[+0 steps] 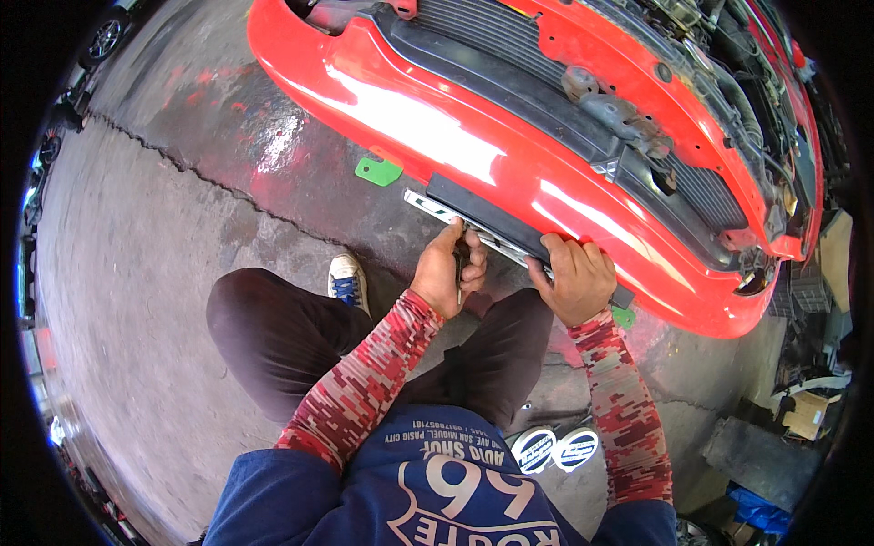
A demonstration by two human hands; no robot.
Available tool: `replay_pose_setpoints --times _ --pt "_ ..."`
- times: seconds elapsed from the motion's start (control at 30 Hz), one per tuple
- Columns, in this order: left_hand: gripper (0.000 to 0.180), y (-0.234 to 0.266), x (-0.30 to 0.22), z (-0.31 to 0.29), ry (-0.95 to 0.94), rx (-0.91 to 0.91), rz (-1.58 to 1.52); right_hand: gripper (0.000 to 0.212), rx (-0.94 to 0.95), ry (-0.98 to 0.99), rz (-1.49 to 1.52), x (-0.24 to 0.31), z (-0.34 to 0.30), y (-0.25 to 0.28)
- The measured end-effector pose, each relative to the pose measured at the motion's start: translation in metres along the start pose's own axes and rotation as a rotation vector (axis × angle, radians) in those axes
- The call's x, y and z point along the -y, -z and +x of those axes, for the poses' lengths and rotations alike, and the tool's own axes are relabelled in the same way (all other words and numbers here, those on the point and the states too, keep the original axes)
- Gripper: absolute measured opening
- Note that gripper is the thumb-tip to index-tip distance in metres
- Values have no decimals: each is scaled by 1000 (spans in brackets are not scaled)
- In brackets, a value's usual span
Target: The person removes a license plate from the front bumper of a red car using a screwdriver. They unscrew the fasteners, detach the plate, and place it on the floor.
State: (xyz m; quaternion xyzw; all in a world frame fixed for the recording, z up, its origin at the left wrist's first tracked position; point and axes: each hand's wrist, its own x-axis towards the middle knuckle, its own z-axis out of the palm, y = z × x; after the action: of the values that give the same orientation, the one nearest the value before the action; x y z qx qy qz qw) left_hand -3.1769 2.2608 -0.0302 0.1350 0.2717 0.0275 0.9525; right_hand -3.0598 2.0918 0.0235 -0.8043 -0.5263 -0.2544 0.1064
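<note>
- Grey floor (164, 291) at left; red bumper (410, 127) across the upper right.
- Number plate (426, 206): mid-frame, along the black strip (478, 207).
- Left hand (446, 266): half-curled, thumb at the plate (whether it pinches, I cannot tell).
- Right hand (575, 280): thumb and fingers pinching plate and strip.

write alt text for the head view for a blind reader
A left hand grips a white plate beside the black strip on a red car bumper, while the right hand touches the strip. Cracked concrete floor lies below.
</note>
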Motion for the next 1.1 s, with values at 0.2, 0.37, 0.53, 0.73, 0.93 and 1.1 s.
replay_pose_setpoints --times 0.2,0.37,0.53,0.73,0.93,1.1 --pt "21 -2 2 -4 -143 -109 154 41 5 2 7 1 0 1" --pt "20 -5 3 -4 -137 -83 114 41 -14 15 5 0 0 0" --pt "23 -7 -1 -4 -49 -105 87 42 -9 11 3 0 -1 0" --pt "27 -12 1 -6 -116 -159 169 43 -11 17 -1 -1 -1 0" --pt "28 -1 1 0 -17 -9 -68 43 -19 -1 -15 -1 -2 -2" --pt "29 -3 0 0 -37 -122 70 42 10 -1 17 -1 -3 -2"
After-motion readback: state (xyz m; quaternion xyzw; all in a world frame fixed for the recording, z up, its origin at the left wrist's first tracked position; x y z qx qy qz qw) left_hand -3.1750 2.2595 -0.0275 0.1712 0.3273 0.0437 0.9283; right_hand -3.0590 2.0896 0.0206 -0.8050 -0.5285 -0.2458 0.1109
